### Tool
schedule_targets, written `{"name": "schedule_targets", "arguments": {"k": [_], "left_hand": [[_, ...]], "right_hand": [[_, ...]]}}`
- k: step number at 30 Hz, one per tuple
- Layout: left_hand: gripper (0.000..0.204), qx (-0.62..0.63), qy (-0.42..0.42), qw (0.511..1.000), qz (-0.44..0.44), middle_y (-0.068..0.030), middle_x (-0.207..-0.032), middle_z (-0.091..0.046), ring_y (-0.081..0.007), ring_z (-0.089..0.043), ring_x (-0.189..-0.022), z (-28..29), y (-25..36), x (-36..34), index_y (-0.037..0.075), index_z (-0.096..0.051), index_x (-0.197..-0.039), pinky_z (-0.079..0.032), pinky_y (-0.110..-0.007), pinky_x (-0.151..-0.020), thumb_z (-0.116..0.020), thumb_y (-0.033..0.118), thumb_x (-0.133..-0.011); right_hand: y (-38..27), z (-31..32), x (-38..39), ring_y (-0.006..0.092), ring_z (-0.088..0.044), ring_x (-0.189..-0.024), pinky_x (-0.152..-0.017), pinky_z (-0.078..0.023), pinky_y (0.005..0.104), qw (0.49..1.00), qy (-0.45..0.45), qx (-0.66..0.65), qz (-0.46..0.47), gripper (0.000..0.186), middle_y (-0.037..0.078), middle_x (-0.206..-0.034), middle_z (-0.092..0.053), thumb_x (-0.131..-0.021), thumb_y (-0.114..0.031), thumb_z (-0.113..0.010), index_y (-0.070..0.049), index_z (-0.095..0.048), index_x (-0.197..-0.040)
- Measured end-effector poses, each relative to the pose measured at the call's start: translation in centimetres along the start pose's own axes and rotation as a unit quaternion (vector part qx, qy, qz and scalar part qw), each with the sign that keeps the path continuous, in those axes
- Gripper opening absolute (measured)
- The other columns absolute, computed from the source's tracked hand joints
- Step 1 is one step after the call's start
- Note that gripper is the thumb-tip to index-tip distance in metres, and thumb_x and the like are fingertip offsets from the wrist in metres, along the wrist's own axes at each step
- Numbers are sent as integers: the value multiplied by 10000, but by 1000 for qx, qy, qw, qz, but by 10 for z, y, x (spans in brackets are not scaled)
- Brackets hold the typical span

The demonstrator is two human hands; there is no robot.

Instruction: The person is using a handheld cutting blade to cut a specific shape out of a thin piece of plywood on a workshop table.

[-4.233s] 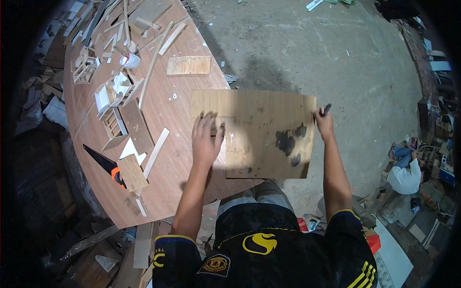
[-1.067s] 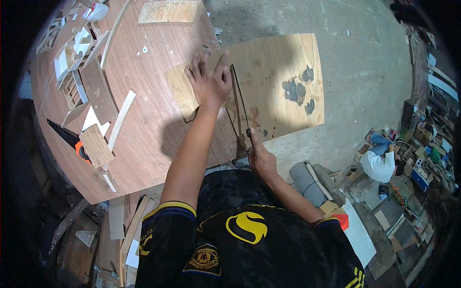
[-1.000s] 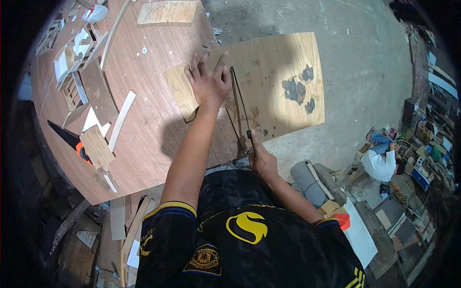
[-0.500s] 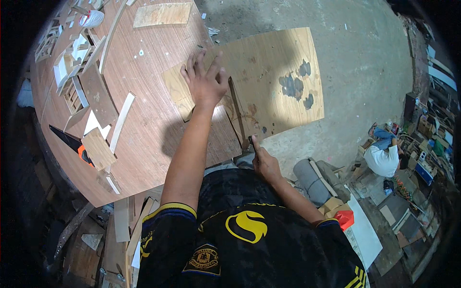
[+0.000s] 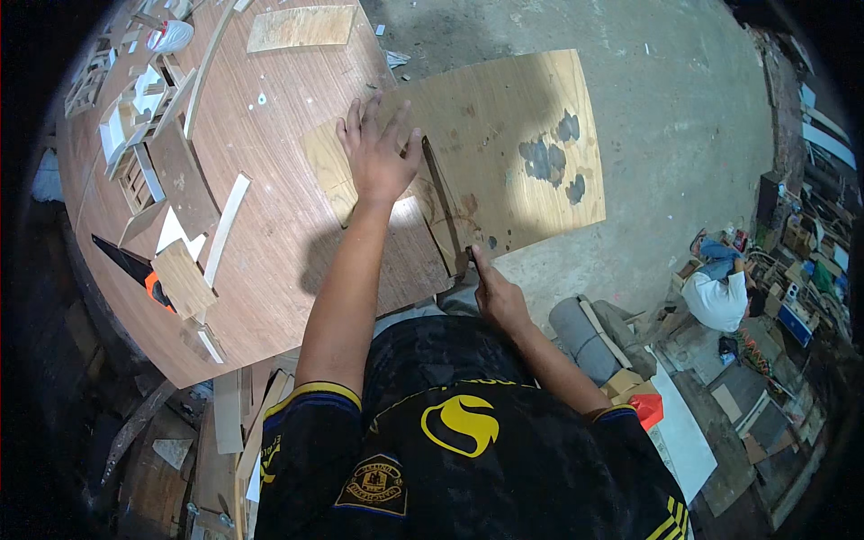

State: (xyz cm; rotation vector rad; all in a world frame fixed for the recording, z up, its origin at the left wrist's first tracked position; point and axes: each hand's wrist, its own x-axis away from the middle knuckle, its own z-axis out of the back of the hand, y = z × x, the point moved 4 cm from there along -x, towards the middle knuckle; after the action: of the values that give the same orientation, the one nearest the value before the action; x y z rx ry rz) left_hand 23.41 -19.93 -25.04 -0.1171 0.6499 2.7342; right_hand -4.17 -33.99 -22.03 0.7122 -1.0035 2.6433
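Note:
A thin plywood sheet (image 5: 490,103) with grey stains lies partly on the wooden table and juts out past its right edge. My left hand (image 5: 378,162) rests flat on the sheet's left part, fingers spread. Closed around the handle of a handsaw (image 5: 443,193) is my right hand (image 5: 499,297), near the sheet's front edge. The saw's dark, narrow blade points away from me across the plywood, its far end close to my left thumb. Most of the handle is hidden by my fingers.
On the table (image 5: 279,162) at left are small wooden frames (image 5: 139,180), loose strips and another saw with an orange-black handle (image 5: 155,290). A plywood offcut (image 5: 301,27) lies at the far side. At right a person in white (image 5: 715,301) is low down beside clutter; a grey roll (image 5: 583,337) is nearer.
My right hand and the saw have slid slightly forward, away from me. My left hand stays on the plywood; the whole view has shifted a little.

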Motion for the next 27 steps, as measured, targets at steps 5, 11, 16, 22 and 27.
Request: {"name": "schedule_targets", "arguments": {"k": [5,11,16,22,27], "left_hand": [[451,1,11,1000,4,-83,-1475,-446,-358,-318,-1406,-1,-1,0,245,-679,-1264,-179,-596,-1159,-695,436,-856],[458,-1,11,1000,8,-66,-1466,-460,-353,-333,-1398,-3,0,-1,249,-686,-1250,-192,-588,-1158,-707,458,-843],[451,10,21,1000,12,-65,-1456,-470,-355,-347,-1389,-2,0,-1,248,-689,-1241,-200,-576,-1158,-718,441,-834],[443,3,17,1000,16,-69,-1444,-478,-355,-350,-1386,-1,1,-2,250,-693,-1233,-205,-564,-1160,-729,422,-826],[430,1,18,1000,13,-68,-1437,-487,-360,-350,-1385,-1,0,-2,251,-699,-1225,-205,-564,-1160,-719,435,-836]], "right_hand": [[-4,2,-7,463,-641,-822,-672,-512,520,1000,-3,-15,-11,749,263,-1023,-655,-893,-20,-530,-221,-255,-1559],[-7,5,-14,466,-636,-746,-633,-499,526,1000,-7,-10,-8,768,265,-899,-664,-900,-54,-528,-247,-210,-1572],[-14,9,-25,448,-627,-622,-559,-486,539,995,-50,66,-51,743,231,-733,-658,-926,-151,-519,-261,-181,-1579],[-17,11,-32,433,-636,-611,-542,-483,533,994,-46,85,-44,716,225,-712,-659,-944,-172,-499,-264,-183,-1580],[-19,9,-32,408,-639,-594,-525,-486,509,997,-13,67,-34,765,208,-724,-669,-908,-139,-507,-278,-178,-1584]]}}
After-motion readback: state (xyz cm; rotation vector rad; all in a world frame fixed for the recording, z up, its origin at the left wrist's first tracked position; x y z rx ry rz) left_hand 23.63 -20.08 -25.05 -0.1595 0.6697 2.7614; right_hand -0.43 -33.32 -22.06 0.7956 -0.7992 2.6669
